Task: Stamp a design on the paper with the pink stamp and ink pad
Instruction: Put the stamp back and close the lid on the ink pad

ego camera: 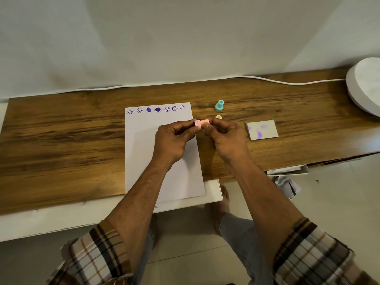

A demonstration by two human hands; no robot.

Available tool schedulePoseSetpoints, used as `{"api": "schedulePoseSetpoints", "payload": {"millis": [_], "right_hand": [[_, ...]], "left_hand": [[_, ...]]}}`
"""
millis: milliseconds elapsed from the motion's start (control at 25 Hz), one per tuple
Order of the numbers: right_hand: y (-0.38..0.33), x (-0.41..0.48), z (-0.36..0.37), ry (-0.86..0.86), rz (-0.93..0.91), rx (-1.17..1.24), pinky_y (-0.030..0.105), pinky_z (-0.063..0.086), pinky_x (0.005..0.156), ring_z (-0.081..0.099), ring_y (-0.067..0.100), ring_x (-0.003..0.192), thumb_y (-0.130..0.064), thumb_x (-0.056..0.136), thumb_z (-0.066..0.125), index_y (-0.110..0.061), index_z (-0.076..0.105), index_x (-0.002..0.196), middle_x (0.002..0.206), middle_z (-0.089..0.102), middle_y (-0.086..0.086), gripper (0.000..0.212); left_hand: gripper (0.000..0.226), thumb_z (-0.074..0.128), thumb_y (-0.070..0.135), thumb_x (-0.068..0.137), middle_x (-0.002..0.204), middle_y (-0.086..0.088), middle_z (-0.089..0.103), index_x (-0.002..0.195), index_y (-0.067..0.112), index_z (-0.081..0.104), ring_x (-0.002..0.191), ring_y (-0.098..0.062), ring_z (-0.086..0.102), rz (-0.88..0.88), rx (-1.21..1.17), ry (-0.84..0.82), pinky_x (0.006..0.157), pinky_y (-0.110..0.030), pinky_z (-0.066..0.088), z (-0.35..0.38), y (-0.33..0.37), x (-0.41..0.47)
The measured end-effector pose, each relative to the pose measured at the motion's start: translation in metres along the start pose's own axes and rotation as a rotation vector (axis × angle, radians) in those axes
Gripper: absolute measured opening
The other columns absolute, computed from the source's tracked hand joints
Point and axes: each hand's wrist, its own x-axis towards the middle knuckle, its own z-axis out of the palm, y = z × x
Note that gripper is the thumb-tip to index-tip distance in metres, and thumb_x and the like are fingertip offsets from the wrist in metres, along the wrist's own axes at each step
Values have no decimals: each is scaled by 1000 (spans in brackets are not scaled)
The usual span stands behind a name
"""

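Note:
A small pink stamp lies sideways in the air between both hands, just above the right edge of the white paper. My left hand pinches its left end and my right hand pinches its right end. The paper carries a row of purple smileys and hearts along its top edge. A pale rectangular box with purple ink smudges, probably the ink pad, rests on the wooden table right of my right hand. A bit of purple peeks out behind that hand.
A teal stamp stands upright beyond my hands, and a yellow stamp sits right behind my right fingers. A white cable runs along the table's back edge. A round white object sits at the far right. Papers lie below the table edge.

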Motion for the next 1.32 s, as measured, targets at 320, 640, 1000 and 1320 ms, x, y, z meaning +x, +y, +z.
{"api": "schedulePoseSetpoints", "payload": {"millis": [320, 640, 1000, 1320], "right_hand": [[-5, 31, -37, 359, -260, -159, 21, 58, 84, 67, 1, 103, -24, 94, 79, -34, 77, 116, 114, 74, -18, 24], [21, 85, -54, 341, -377, -787, 36, 46, 95, 55, 25, 125, -25, 99, 71, -30, 71, 132, 135, 69, 0, 34], [17, 76, -75, 379, -324, -693, 46, 49, 108, 50, 25, 136, -32, 97, 71, -35, 49, 153, 148, 59, 1, 60], [29, 58, -102, 307, -30, -953, 57, 36, 116, 35, 42, 147, -70, 86, 70, -28, 16, 166, 161, 37, 20, 105]], "left_hand": [[67, 81, 25, 86, 132, 6, 70, 147, 25, 53, 123, -14, 65, 45, 211, -105, 108, -37, 50, 24, 0, -2], [84, 85, 38, 80, 152, 6, 53, 151, 38, 40, 138, -24, 52, 144, 562, -161, 100, -24, 34, 44, -18, -9], [88, 82, 42, 81, 154, 0, 51, 154, 35, 33, 138, -28, 51, 211, 722, -155, 106, -32, 40, 51, -27, -7], [91, 82, 39, 83, 156, -1, 48, 156, 34, 28, 141, -27, 48, 210, 705, -189, 104, -28, 33, 48, -24, -8]]}}
